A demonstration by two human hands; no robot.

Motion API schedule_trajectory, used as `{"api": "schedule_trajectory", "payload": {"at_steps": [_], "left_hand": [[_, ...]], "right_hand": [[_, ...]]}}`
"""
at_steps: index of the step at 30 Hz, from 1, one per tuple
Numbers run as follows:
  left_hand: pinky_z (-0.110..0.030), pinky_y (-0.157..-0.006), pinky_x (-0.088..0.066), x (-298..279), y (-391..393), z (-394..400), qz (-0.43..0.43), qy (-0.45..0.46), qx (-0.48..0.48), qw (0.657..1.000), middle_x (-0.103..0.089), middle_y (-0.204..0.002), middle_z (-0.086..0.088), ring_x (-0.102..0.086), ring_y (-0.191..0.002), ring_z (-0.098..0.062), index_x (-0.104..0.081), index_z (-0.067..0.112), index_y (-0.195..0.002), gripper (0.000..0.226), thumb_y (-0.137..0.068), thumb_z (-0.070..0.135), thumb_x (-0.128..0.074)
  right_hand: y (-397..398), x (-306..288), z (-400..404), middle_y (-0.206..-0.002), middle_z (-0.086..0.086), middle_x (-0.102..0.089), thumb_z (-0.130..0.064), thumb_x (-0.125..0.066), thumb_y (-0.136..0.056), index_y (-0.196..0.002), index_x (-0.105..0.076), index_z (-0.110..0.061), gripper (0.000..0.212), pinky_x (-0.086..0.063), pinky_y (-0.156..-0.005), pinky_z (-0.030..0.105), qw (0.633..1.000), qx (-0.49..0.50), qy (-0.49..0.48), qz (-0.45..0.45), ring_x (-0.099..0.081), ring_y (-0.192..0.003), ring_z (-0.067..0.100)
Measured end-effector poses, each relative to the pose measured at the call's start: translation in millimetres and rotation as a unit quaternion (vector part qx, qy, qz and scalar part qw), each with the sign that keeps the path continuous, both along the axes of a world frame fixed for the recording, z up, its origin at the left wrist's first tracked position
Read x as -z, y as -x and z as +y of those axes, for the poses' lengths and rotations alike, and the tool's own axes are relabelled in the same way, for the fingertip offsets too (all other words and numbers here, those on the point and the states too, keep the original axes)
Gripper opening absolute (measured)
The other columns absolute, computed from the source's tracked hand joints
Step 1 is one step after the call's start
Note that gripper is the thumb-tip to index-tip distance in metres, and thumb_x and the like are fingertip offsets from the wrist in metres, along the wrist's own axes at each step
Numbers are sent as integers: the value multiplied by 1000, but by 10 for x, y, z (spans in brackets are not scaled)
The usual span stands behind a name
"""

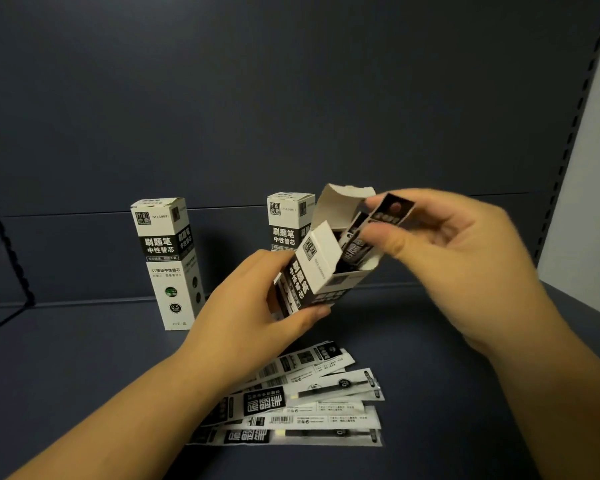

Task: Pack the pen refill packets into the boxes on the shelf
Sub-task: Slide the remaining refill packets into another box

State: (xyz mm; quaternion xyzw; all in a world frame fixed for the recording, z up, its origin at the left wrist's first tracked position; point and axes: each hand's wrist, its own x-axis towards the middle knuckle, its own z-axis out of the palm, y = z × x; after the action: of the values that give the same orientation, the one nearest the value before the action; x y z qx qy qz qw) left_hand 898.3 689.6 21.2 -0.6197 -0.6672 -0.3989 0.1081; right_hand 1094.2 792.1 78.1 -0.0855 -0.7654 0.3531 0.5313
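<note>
My left hand (257, 306) grips an open black-and-white refill box (321, 268), tilted with its mouth up and to the right and its top flap standing open. My right hand (440, 244) pinches the top end of a refill packet (392, 211) between thumb and fingers; the packet's lower part sits inside the box beside other packets. Several loose refill packets (305, 400) lie fanned on the shelf floor below my hands.
Two closed refill boxes stand upright at the back: one on the left (167, 261), one in the middle (290, 220) partly behind the held box. The dark blue shelf floor (84, 368) ends at a back wall. A slotted upright (565, 150) runs along the right side.
</note>
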Motion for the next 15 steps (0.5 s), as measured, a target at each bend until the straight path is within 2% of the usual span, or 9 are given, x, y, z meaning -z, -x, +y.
{"api": "schedule_trajectory", "payload": {"at_steps": [1,2,4,5,7,9,11,15], "left_hand": [[-23,-84,-51,-3,1,-2,-1,0,1,1000,-54,-114,29,-53,-106,5,-49,47,-132,63,-74,66,-67],[-22,-83,-51,-5,-4,-5,-2,0,2,1000,-54,-114,29,-53,-106,5,-49,47,-132,63,-74,66,-67],[-21,-79,-50,-6,-11,-7,0,1,4,1000,-54,-112,29,-53,-103,5,-50,46,-131,62,-75,64,-68],[-19,-78,-48,-4,-12,-7,2,3,3,1000,-53,-111,29,-53,-103,5,-51,46,-131,61,-75,63,-69],[-16,-76,-45,1,-8,-5,1,5,0,1000,-52,-110,30,-52,-101,7,-51,47,-131,60,-76,61,-71],[-16,-75,-43,2,-6,-4,-1,5,0,1000,-52,-110,30,-52,-99,8,-50,49,-129,59,-75,61,-71],[-15,-74,-42,-2,-19,-6,3,5,4,1000,-52,-111,30,-51,-99,8,-49,51,-129,60,-75,62,-71],[-15,-75,-43,-4,-29,-7,9,5,10,1000,-53,-110,30,-52,-100,7,-51,48,-130,61,-74,62,-72]], "right_hand": [[-6,1,4,-90,-3,-78,-28,-80,-80,-93,-78,-41,20,-58,-78,57,1000,20,-13,8,-68,-84,47],[2,5,7,-88,-3,-78,-27,-80,-81,-91,-79,-39,16,-59,-78,54,999,31,-23,-3,-69,-83,42],[41,33,8,-86,-16,-77,-22,-77,-83,-88,-78,-39,18,-60,-73,27,995,26,-50,-76,-73,-79,10],[59,45,-9,-84,-22,-75,-19,-76,-83,-90,-77,-40,22,-55,-69,14,990,23,-67,-119,-71,-78,-1],[67,33,-28,-73,-31,-69,-17,-77,-83,-96,-76,-39,25,-45,-62,4,986,41,-79,-144,-65,-68,-11],[25,22,-11,-63,-31,-64,-19,-80,-82,-97,-76,-34,21,-41,-55,5,992,51,-55,-97,-58,-55,-7],[0,12,0,-69,-24,-68,-22,-79,-82,-89,-77,-34,14,-41,-52,9,992,72,-64,-80,-55,-52,0],[48,29,-29,-80,-20,-73,-17,-76,-83,-88,-80,-32,16,-45,-66,6,978,85,-120,-149,-66,-75,-6]]}}
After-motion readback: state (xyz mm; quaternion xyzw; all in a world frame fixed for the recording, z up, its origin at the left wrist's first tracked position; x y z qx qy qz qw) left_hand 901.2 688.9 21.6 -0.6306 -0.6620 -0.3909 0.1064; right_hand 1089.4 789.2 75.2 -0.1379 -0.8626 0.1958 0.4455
